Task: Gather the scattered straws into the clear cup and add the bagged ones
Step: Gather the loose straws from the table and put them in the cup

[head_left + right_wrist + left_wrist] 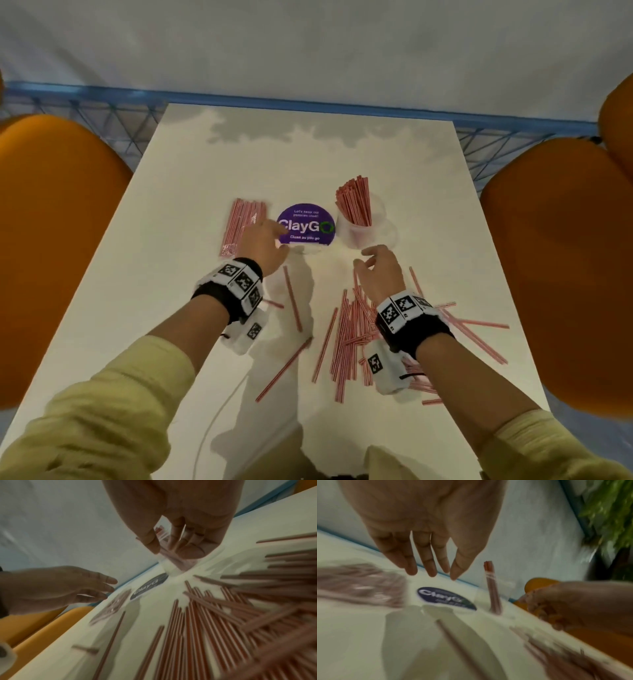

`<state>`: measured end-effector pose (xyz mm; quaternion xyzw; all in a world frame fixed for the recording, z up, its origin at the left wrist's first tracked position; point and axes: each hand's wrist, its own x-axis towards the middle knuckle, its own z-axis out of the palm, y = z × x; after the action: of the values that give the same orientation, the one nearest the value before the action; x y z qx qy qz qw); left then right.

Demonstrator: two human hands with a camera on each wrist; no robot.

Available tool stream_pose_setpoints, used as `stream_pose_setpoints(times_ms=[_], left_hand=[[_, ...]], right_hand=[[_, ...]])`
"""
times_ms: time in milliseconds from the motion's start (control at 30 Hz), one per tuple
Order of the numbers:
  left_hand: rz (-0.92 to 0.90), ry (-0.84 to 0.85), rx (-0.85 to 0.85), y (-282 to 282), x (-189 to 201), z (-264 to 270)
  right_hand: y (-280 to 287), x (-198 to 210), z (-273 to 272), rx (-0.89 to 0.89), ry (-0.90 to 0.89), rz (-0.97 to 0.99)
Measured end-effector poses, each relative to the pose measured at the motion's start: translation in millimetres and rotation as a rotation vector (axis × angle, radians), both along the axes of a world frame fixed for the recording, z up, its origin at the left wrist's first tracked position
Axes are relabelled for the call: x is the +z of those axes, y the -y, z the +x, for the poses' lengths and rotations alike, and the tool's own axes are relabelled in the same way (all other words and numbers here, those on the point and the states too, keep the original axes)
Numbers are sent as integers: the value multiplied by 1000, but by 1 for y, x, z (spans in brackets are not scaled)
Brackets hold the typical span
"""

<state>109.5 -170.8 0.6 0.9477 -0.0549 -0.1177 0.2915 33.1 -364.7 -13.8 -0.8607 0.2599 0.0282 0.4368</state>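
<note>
We are holding both hands above a white table point(178, 219), neither one gripping anything. Our left hand point(263, 245) is hovering with its fingers point(428, 562) straight and slightly spread, touching nothing; just beyond and to the left of those fingertips the bagged straws point(243, 224) are lying flat in their clear wrapper, and directly past the fingertips a round purple sticker point(306, 224) is showing on the tabletop. Our right hand point(378, 270) is hanging with its fingers point(190, 543) loosely bent and a little apart, thumb set off from the rest, and empty. Just ahead of those fingertips the clear cup point(364, 222) is standing upright, near but not touching them, with a bundle of red-and-white straws leaning inside it. The scattered straws point(346, 339) are lying mostly behind and beneath our right wrist in a loose fan, with a few singles straying toward the space behind our left fingers. Orange chairs point(51, 240) are flanking the table on either side.
</note>
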Motion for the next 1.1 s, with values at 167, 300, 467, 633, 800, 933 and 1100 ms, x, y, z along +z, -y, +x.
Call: stream_pose_setpoints(times_ms=[167,300,467,633,800,933,1100], left_hand=[[265,-170,-21,-51,-20,-38],[320,-122,-70,-58,-24,-62],[149,-184,-59,-40,-26,-100],[43,-283,4,-14,-24,-122],[205,-322,-185,-13,-29,-146],[134,-289,-106,1,-29,-139],[-75,-297,65,22,-30,-137]], right_hand=[[-21,-12,-27,187,-180,-178],[-27,-12,-45,246,-347,-446],[-42,-18,-58,288,-250,-466],[-44,-11,-56,267,-179,-454],[-41,-8,-83,270,-447,-530],[-50,-11,-82,252,-403,-447],[-59,-9,-81,227,-347,-425]])
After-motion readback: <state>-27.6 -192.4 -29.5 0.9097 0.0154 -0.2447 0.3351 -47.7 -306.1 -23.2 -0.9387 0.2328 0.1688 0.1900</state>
